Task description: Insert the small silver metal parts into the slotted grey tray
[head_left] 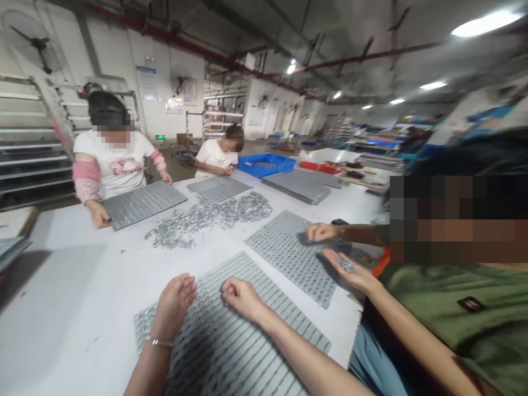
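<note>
Before me lies a grey ridged tray [284,330] with rows of slots, and small shiny metal parts sit in rows on its left portion. Above its far left edge, my left hand [176,301] is cupped with curled fingers; its palm is hidden, so what it holds does not show. My right hand [243,297] is closed in a pinch, low over the tray's far middle. Anything between those fingertips is too small to make out. Beyond both hands, a loose pile of small metal parts [214,214] is spread on the white table [74,308].
At right, a co-worker's open hand [348,268] carries small metal parts beside another grey tray [289,250]. Two people across the table handle trays [144,204]. A blue crate [266,165] and stacked grey sheets [295,186] stand at the back.
</note>
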Demonstrator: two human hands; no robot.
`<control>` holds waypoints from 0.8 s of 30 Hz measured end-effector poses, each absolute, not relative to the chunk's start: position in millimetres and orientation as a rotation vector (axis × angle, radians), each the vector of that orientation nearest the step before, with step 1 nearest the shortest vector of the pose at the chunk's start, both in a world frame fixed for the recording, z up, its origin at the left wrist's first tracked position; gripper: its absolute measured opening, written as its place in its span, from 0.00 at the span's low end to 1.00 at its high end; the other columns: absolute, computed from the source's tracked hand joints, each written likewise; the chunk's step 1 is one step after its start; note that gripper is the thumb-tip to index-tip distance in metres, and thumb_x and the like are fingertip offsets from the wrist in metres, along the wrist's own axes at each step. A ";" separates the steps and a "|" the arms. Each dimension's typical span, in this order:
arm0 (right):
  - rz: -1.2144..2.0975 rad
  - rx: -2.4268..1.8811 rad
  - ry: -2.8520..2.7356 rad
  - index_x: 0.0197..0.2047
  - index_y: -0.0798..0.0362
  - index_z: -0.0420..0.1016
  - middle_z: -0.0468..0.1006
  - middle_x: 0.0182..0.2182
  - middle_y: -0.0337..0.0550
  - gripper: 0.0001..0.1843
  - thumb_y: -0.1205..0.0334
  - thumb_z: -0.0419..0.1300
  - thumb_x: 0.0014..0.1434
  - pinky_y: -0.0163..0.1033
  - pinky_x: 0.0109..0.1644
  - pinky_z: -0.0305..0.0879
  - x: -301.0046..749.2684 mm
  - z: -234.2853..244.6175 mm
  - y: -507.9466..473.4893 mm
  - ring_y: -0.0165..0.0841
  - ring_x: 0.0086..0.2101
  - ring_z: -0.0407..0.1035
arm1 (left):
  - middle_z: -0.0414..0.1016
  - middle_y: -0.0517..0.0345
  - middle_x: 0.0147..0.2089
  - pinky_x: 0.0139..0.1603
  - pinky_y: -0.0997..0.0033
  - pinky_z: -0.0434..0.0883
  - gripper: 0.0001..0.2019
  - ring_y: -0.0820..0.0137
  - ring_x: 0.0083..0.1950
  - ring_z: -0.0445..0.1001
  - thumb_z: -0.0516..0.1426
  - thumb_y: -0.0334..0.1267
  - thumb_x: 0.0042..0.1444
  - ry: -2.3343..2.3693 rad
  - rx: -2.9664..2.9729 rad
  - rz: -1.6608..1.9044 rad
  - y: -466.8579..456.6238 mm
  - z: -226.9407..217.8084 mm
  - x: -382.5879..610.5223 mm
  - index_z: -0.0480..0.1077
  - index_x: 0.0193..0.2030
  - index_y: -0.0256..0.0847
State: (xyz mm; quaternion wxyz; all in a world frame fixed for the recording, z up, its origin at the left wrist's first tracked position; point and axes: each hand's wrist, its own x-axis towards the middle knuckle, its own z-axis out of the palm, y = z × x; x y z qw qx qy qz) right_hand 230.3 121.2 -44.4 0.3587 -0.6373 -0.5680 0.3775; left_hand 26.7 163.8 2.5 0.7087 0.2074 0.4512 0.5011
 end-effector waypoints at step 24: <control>0.644 -1.854 -1.853 0.32 0.52 0.74 0.79 0.27 0.41 0.08 0.67 0.54 0.58 0.34 0.37 0.59 206.1 -73.0 112.8 0.33 0.29 0.71 | 0.75 0.56 0.31 0.24 0.76 0.66 0.06 0.75 0.24 0.71 0.63 0.29 0.55 0.905 0.349 1.205 163.0 -21.6 29.8 0.71 0.37 0.34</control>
